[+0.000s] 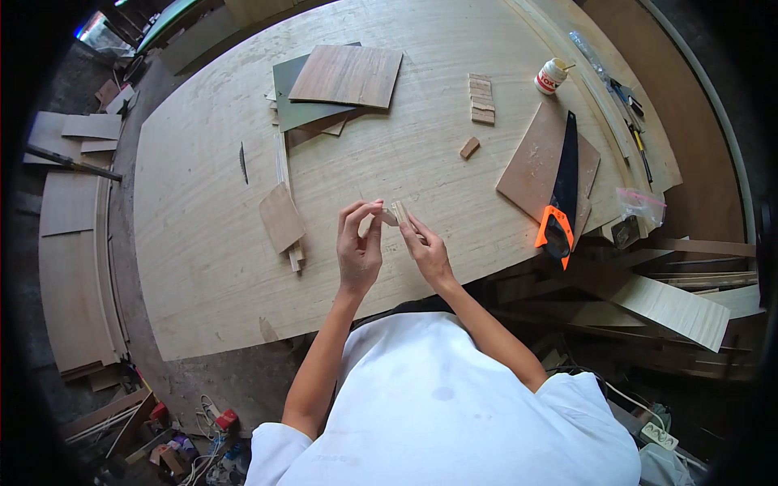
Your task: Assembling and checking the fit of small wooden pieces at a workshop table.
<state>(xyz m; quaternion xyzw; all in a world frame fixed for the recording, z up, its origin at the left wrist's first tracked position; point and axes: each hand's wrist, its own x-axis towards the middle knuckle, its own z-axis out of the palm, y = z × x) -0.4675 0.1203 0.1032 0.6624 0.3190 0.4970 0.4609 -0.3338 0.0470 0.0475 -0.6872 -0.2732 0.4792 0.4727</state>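
Observation:
Over the near middle of the wooden table (203, 235), my two hands meet. My left hand (359, 251) pinches a small pale flat piece (389, 218) whose material I cannot make out. Between the fingers of my right hand (429, 257) is a small light wood block (400, 212), held close against that piece. A lone brown wood block (470, 147) lies beyond my right hand, and a row of small wood pieces (481, 99) sits farther back.
Right of my hands, a handsaw (559, 202) with an orange and black handle rests on a brown board (527, 158). An open white and red glue jar (551, 76) stands behind it. Stacked panels (347, 75) and thin strips (281, 162) lie left. Wood offcuts (664, 304) crowd the lower right.

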